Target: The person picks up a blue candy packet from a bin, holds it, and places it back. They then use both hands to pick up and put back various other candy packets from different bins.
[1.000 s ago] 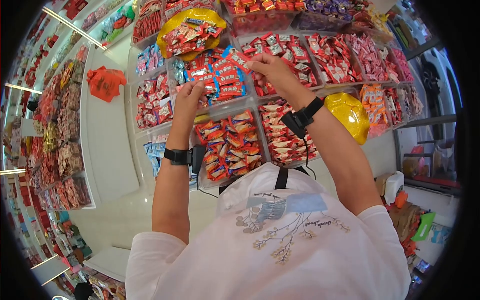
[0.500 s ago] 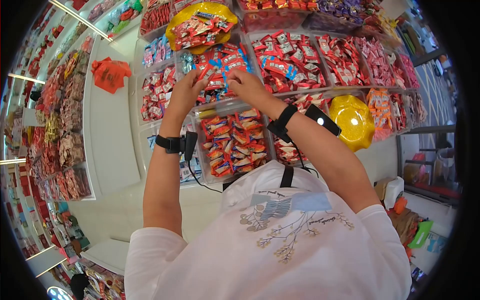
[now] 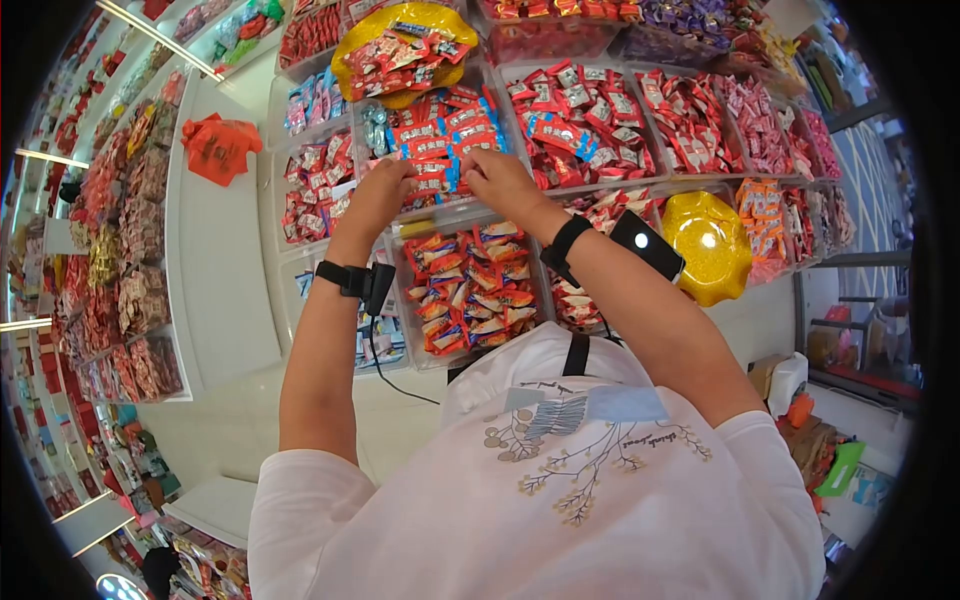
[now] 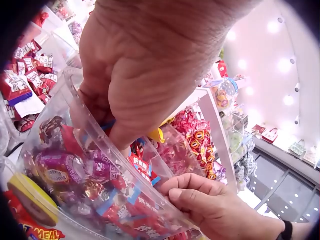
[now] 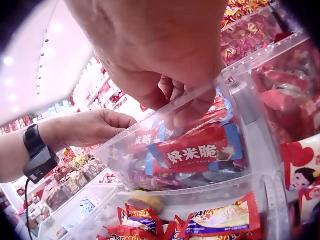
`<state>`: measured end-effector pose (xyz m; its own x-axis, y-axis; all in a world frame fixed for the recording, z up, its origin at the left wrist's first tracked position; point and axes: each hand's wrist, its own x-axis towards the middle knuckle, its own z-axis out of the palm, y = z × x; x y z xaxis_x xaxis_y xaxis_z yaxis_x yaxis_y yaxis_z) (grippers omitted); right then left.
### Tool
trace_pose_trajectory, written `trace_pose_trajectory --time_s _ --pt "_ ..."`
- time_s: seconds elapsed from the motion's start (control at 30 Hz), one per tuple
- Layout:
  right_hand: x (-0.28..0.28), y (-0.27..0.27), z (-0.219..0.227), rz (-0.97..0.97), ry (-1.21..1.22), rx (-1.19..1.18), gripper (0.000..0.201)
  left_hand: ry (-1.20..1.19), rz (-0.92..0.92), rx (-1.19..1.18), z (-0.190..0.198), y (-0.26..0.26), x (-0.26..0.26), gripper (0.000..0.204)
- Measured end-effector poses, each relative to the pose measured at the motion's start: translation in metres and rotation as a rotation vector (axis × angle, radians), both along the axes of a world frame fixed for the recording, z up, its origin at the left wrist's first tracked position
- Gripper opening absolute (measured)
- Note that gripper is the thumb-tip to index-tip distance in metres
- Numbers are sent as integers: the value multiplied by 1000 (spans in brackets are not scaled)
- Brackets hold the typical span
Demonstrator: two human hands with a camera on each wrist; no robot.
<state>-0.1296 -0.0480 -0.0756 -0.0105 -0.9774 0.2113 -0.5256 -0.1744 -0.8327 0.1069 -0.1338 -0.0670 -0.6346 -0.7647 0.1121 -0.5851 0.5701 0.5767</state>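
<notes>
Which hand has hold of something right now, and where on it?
Both hands, left and right, reach into the clear bin of red-and-blue snack packets; fingers are curled among them, but any hold is hidden.

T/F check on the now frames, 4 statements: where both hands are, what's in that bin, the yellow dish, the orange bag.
1. Both hands are at the clear bin of red-and-blue packets. True: left hand and right hand reach into it.
2. That bin holds only green packets. False: they are red with blue ends.
3. An empty yellow dish sits to the person's right. True.
4. The orange bag hangs from the left hand. False: it lies on the white counter, away from both hands.
</notes>
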Motion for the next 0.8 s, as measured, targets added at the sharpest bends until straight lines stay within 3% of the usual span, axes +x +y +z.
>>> trace_pose_trajectory --time_s 0.07,0.27,0.37,0.8 --pt "0 1 1 -10 0 6 12 67 63 33 3 3 -2 19" --pt "1 0 0 -23 38 -8 12 -25 -18 -43 0 4 1 18" --pt "1 1 2 -19 30 -1 12 -67 29 -54 2 9 -3 17" --pt "0 0 0 -10 58 14 13 103 128 -223 10 27 -6 16"
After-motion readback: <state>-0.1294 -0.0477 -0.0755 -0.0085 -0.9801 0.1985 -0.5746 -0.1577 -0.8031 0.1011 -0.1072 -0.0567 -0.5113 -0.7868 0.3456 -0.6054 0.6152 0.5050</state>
